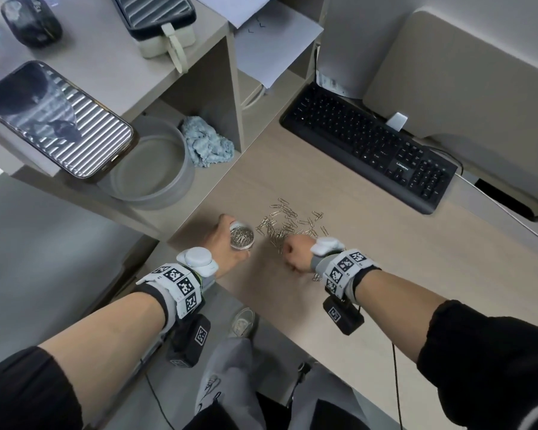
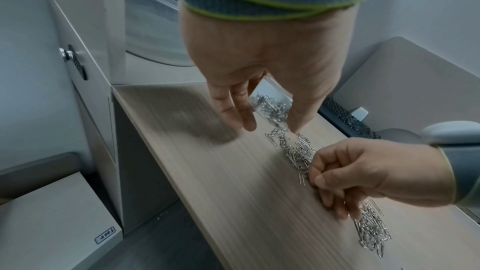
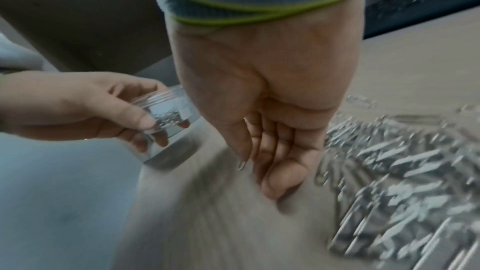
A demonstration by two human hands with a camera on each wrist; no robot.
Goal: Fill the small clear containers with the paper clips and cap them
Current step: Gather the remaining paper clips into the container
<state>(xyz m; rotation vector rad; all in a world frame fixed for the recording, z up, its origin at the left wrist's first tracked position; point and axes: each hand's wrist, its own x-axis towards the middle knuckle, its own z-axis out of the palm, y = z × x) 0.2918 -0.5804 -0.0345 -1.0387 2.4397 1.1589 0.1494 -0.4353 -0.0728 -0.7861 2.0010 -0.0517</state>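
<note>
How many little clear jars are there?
1 that I can see: the small clear round container, uncapped, holding paper clips, gripped by the left hand. Others may be hidden.

**Jar in your left hand, clips under your right**

Your left hand [image 2: 262, 73] reaches down over the bench [image 2: 207, 171], fingers and thumb round a clear jar [image 2: 272, 106] with clips inside. Below it, loose clips [image 2: 293, 151] trail across the wood. Your right hand [image 2: 369, 171] comes in from the right, fingers curled over that trail. A keyboard [image 2: 345, 118] lies behind.
</note>
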